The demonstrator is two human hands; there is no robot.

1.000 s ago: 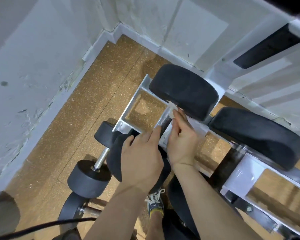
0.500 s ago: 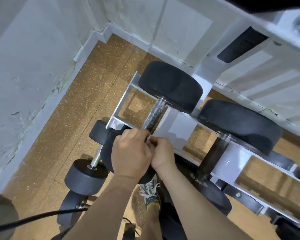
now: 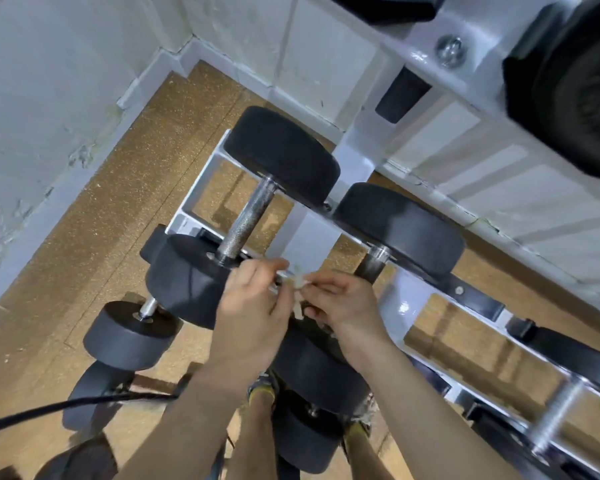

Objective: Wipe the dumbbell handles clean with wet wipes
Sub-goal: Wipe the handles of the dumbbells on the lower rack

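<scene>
Fingers first. The fingertips [image 3: 278, 265] of our left hand [image 3: 253, 317] and those of our right hand [image 3: 343, 306] meet on the wet wipe [image 3: 298, 287]. Both sets are curled and pinch the small, crumpled white piece from either side. The wipe hangs in the air between the two hands. We cannot tell how much of it is tucked inside the palms.

Just above the left fingers is the first dumbbell [image 3: 187, 278], near head toward us. Its knurled handle [image 3: 248, 220] is bare and slopes up to the far head. The wipe is near the handle's lower end but apart from it. The dumbbell lies across the white rack [image 3: 305, 237].

One slot to the right sits the second dumbbell [image 3: 399, 230], with its dark handle just beside our right hand.

Further out, a smaller dumbbell [image 3: 129, 336] sits lower left, on a level below. A black cable [image 3: 66, 407] crosses the bottom-left corner. A shoe [image 3: 260, 389] shows between our forearms. The floor [image 3: 84, 237] is cork-brown and the wall [image 3: 49, 98] is white and scuffed.
</scene>
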